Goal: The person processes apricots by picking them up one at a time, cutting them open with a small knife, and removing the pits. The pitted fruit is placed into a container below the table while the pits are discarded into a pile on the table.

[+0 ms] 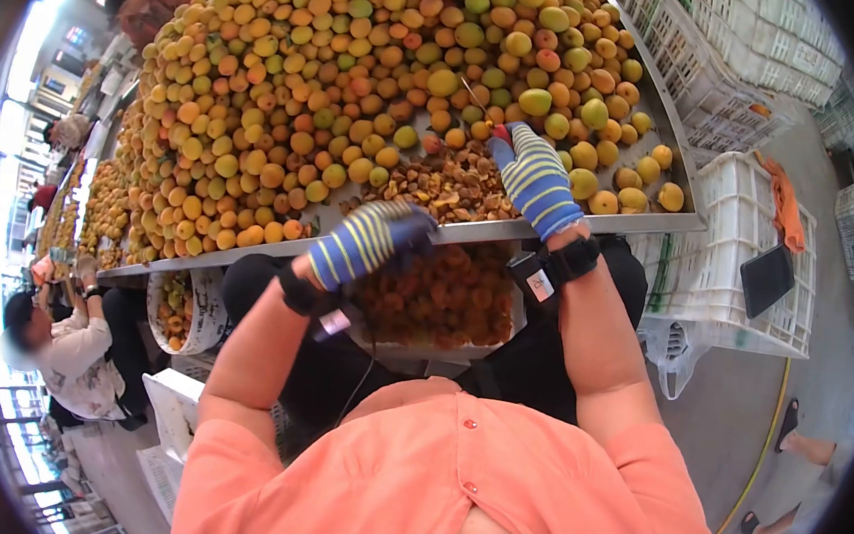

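My right hand [534,180], in a blue and yellow striped glove, is closed round the red handle of a small knife [474,94]. The thin blade points up and away over the fruit. Just left of that hand is a heap of brown, cut apricot pieces [451,184] on the metal table. My left hand [374,241], in a matching glove, hovers at the table's front edge with its dark fingertips apart and slightly blurred. Below it, between my knees, a container holds orange apricot halves [435,298]. Whole apricots [289,106] are piled behind both hands.
The metal rim [641,222] runs along the table's front. White plastic crates [726,225] stand to the right, with an orange cloth [785,203] and a dark flat object [766,281] on one. A bucket [205,305] of fruit and a seated person [73,365] are at left.
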`<state>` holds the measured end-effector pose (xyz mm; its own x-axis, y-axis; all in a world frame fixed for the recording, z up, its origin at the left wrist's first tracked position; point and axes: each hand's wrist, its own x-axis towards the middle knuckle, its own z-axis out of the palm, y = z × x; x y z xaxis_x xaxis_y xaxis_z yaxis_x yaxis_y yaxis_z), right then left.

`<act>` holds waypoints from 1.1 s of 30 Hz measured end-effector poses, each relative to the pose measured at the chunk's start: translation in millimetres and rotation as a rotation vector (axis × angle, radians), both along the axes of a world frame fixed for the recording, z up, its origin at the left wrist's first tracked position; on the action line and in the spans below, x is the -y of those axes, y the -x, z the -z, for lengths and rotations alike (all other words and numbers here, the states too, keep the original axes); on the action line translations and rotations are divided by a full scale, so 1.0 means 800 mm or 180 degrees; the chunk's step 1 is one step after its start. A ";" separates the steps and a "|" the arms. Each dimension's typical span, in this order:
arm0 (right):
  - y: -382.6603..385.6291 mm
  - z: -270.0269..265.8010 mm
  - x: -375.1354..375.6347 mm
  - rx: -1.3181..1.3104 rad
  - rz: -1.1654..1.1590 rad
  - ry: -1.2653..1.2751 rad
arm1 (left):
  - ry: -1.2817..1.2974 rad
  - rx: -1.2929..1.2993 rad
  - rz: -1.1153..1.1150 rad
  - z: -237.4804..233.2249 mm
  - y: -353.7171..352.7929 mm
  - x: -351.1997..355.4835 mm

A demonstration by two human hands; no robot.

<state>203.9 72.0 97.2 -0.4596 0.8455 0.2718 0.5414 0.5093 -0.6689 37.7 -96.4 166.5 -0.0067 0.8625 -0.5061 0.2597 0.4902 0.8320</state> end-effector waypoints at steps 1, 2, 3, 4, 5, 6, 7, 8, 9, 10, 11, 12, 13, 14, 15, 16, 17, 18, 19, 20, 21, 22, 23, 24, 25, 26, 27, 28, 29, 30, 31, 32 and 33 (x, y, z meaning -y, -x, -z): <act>0.000 -0.003 0.001 0.0000 -0.0008 -0.0009 | -0.0211 -0.0550 -0.0244 0.004 0.025 -0.013; 0.001 -0.005 0.002 -0.0007 -0.0017 -0.0014 | -0.0434 -0.0161 -0.0912 0.023 0.064 -0.026; 0.003 -0.001 0.000 0.0026 -0.0050 -0.0128 | -0.0848 -0.1644 -0.0882 0.036 0.099 -0.036; 0.005 0.003 0.000 -0.0020 -0.0043 -0.0211 | -0.1422 -0.2431 -0.0853 0.039 0.136 -0.041; 0.006 -0.001 0.002 0.0008 -0.0044 -0.0207 | -0.1211 -0.3368 -0.0966 0.042 0.170 -0.052; 0.007 -0.004 0.005 0.0045 -0.0043 -0.0190 | -0.0953 -0.3938 -0.0988 0.020 0.175 -0.054; 0.008 -0.004 0.006 0.0039 -0.0044 -0.0192 | -0.0403 -0.4127 -0.0993 0.018 0.186 -0.062; 0.011 -0.003 0.006 0.0037 -0.0045 -0.0202 | 0.0149 -0.4293 -0.1000 0.018 0.197 -0.070; 0.014 -0.005 0.006 0.0035 -0.0050 -0.0220 | 0.0303 -0.4216 -0.0974 0.031 0.209 -0.074; 0.017 -0.007 0.007 0.0061 -0.0063 -0.0228 | 0.0457 -0.4141 -0.0944 0.054 0.224 -0.077; 0.019 -0.008 0.009 0.0088 -0.0076 -0.0228 | 0.0616 -0.4064 -0.0909 0.060 0.225 -0.080; 0.021 -0.009 0.011 0.0118 -0.0088 -0.0224 | 0.0492 -0.4072 -0.0946 0.063 0.229 -0.080; 0.024 -0.005 0.012 0.0039 -0.0136 -0.0220 | 0.0371 -0.4077 -0.0983 0.068 0.231 -0.077; 0.026 -0.002 0.013 -0.0233 -0.0229 -0.0119 | 0.0249 -0.4083 -0.1016 0.069 0.229 -0.075; 0.027 0.001 0.013 -0.0510 -0.0312 -0.0023 | 0.0194 -0.3656 -0.1245 0.067 0.231 -0.076; 0.029 0.003 0.012 -0.0793 -0.0387 0.0073 | -0.0199 -0.2499 -0.1677 0.074 0.237 -0.077; 0.033 -0.002 0.015 -0.1213 -0.0614 0.0609 | -0.0558 -0.1315 -0.2052 0.078 0.235 -0.075; 0.034 -0.009 0.019 -0.1543 -0.0762 0.1464 | -0.0894 -0.0109 -0.2374 0.081 0.234 -0.071; 0.033 -0.017 0.024 -0.1860 -0.0909 0.2318 | -0.1068 0.0931 -0.2166 0.086 0.230 -0.063; 0.031 -0.029 0.029 -0.2161 -0.1050 0.3175 | -0.1223 0.1972 -0.1913 0.064 0.193 -0.054; 0.031 -0.034 0.034 -0.2238 -0.1199 0.3165 | -0.1352 0.3009 -0.1609 0.049 0.159 -0.048; 0.032 -0.029 0.036 -0.2339 -0.1306 0.3167 | -0.1287 0.3279 -0.1632 0.042 0.134 -0.045; 0.035 -0.027 0.039 -0.2435 -0.1342 0.3217 | -0.1216 0.3549 -0.1653 0.037 0.112 -0.044; 0.038 -0.026 0.043 -0.2526 -0.1384 0.3269 | -0.1145 0.3821 -0.1679 0.037 0.093 -0.042; 0.039 -0.026 0.049 -0.2654 -0.1385 0.3236 | -0.1152 0.3826 -0.1789 0.040 0.078 -0.042; 0.039 -0.027 0.053 -0.2587 -0.1386 0.3058 | -0.1158 0.3830 -0.1899 0.044 0.066 -0.042; 0.039 -0.028 0.057 -0.2520 -0.1387 0.2884 | -0.1163 0.3831 -0.2012 0.048 0.054 -0.042; 0.042 -0.016 0.057 -0.2460 -0.1383 0.2437 | -0.1251 0.3734 -0.1998 0.052 0.043 -0.042; 0.044 -0.004 0.057 -0.2388 -0.1341 0.1981 | -0.1346 0.3634 -0.1975 0.055 0.032 -0.044; 0.046 0.004 0.057 -0.2314 -0.1262 0.1534 | -0.1443 0.3533 -0.1950 0.057 0.024 -0.046; 0.045 0.012 0.056 -0.2249 -0.1240 0.1689 | -0.1472 0.3458 -0.1706 0.056 0.017 -0.046; 0.042 0.007 0.057 -0.2181 -0.1219 0.1851 | -0.1488 0.3478 -0.1637 0.056 0.011 -0.048; 0.037 0.003 0.057 -0.2011 -0.1168 0.1773 | -0.1502 0.3498 -0.1572 0.058 0.006 -0.050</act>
